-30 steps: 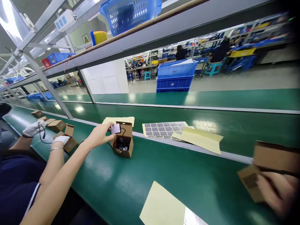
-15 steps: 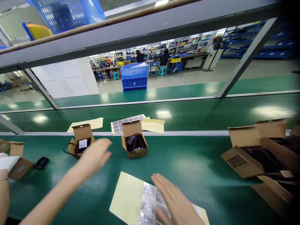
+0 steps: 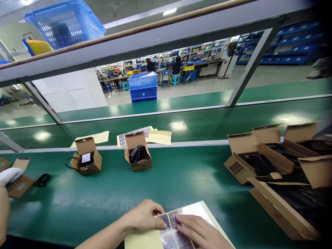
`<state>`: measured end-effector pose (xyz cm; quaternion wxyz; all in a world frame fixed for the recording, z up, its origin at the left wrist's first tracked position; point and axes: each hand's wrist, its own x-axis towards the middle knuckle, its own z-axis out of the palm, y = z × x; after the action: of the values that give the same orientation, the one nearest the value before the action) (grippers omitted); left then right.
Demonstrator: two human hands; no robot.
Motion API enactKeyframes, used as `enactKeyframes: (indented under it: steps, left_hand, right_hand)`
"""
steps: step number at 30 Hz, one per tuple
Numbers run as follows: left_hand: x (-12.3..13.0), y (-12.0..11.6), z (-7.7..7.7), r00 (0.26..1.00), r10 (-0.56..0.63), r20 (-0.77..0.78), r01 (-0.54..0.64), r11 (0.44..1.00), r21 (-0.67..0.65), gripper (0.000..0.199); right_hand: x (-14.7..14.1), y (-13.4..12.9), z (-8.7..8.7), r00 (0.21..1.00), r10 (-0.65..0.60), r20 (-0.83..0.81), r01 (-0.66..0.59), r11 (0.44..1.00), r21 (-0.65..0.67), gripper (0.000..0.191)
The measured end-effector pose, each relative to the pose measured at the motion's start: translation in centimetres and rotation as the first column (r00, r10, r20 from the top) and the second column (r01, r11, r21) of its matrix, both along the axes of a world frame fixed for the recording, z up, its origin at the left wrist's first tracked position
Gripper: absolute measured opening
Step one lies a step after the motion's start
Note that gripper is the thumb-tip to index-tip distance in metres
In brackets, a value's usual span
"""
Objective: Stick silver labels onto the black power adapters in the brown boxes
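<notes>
A cream backing sheet with printed silver labels (image 3: 168, 238) lies at the near edge of the bench. My left hand (image 3: 144, 216) pinches the sheet's upper left edge, thumb on top and fingers curled at the rim. My right hand (image 3: 201, 230) rests over the labels, its fingers stretched across them; the fingertips touch the sheet, and part of the hand is cut off by the frame. Farther back stands an open carton (image 3: 141, 165) holding a black adapter and cable. Left of it another open carton (image 3: 94, 164) contains a black adapter with a white label.
Several open cartons (image 3: 241, 169) with black items crowd the right side. At far left a co-worker's gloved hand (image 3: 11, 174) is at a carton, near a black coiled cable (image 3: 43, 180). More label sheets (image 3: 159, 137) lie behind the cartons. A blue basket (image 3: 66, 26) sits on the overhead shelf.
My left hand has come back from near the left carton to the label sheet and now grips its edge. The sheet has turned, and my right hand's fingers now lie on the labels.
</notes>
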<state>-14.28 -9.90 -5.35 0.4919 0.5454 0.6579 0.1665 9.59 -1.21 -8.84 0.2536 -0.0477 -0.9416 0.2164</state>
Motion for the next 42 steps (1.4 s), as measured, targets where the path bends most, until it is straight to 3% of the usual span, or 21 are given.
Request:
enactKeyframes:
  steps: [3, 6, 10, 13, 21, 28, 30, 36, 42]
  left_hand:
    - [0.7, -0.2, 0.2, 0.962, 0.086, 0.259, -0.102, 0.993, 0.053, 0.024]
    - [1.8, -0.4, 1.2, 0.970, 0.131, 0.203, -0.167, 0.970, 0.175, 0.019]
    - [3.2, -0.4, 2.6, 0.984, 0.170, 0.050, -0.177, 0.945, 0.274, 0.010]
    - [3.7, -0.4, 2.7, 0.979, 0.203, -0.010, -0.192, 0.939, 0.284, 0.009]
    - [4.5, -0.2, 2.1, 0.989, 0.141, -0.043, -0.111, 0.905, 0.410, 0.014]
    - [4.6, 0.3, 1.8, 0.968, 0.251, -0.005, -0.236, 0.916, 0.325, 0.014]
    - [4.8, 0.3, 1.6, 0.965, 0.260, -0.005, -0.245, 0.914, 0.322, 0.015]
    - [5.1, -0.1, 1.2, 0.971, 0.236, -0.025, -0.210, 0.903, 0.375, 0.016]
    - [5.0, 0.1, 1.2, 0.960, 0.278, -0.023, -0.255, 0.908, 0.332, 0.013]
  right_hand:
    - [-1.6, -0.7, -0.8, 0.947, -0.303, -0.109, 0.286, 0.947, -0.147, 0.015]
    - [-3.4, -1.2, 0.0, 0.898, -0.399, -0.187, 0.362, 0.909, -0.206, 0.010]
    - [-4.2, -1.1, 1.8, 0.890, -0.377, -0.257, 0.334, 0.922, -0.194, 0.012]
    - [-3.9, -1.0, 2.5, 0.898, -0.352, -0.263, 0.303, 0.930, -0.209, 0.016]
    - [-3.3, -0.7, 2.7, 0.937, -0.347, -0.053, 0.292, 0.854, -0.430, 0.014]
    - [-4.0, -1.3, 1.4, 0.889, -0.380, -0.254, 0.330, 0.918, -0.220, 0.018]
    - [-4.1, -1.3, 1.4, 0.887, -0.385, -0.256, 0.332, 0.916, -0.226, 0.019]
    - [-3.9, -0.9, 2.4, 0.920, -0.383, -0.081, 0.315, 0.848, -0.426, 0.014]
    - [-4.0, -0.9, 2.2, 0.908, -0.378, -0.178, 0.327, 0.908, -0.261, 0.017]
